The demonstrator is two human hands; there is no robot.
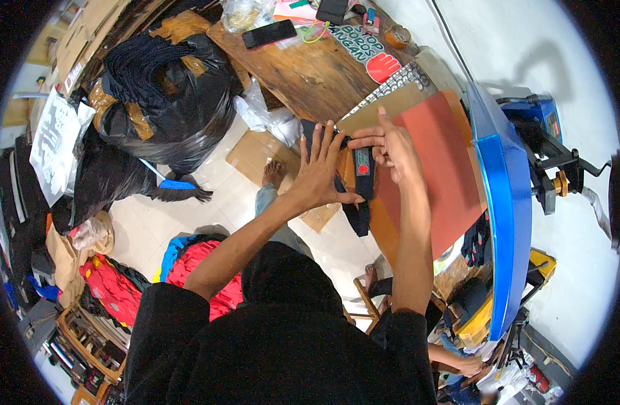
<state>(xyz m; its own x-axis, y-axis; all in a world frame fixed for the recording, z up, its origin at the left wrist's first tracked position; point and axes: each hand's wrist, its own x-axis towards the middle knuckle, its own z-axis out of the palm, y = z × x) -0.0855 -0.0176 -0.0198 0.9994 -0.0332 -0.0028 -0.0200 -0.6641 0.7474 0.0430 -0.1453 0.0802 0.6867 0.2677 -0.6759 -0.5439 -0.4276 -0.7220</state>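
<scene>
A: From the head view, how are your hands set?
B: Your left hand (314, 169) is spread wide, palm down, with its thumb tip at the lower part of the black fabric strap (364, 186). Your right hand (395, 150) is half curled: one finger points up and others reach left, close to the strap's upper end. I cannot tell whether they pinch it.
A: Where exactly is the strap?
B: Between your hands, at the left edge of the red sheet (428, 172). Its small patch (362, 162), with a red hand shape, faces you, and black cloth (357, 220) hangs below it.
A: And around you?
B: Beyond your hands there's a wooden tabletop (310, 77) with a dark phone (269, 34) on it. A bulky black plastic bag (205, 101) sits to your left, and a blue panel (509, 223) stands to your right, past the red sheet.
</scene>
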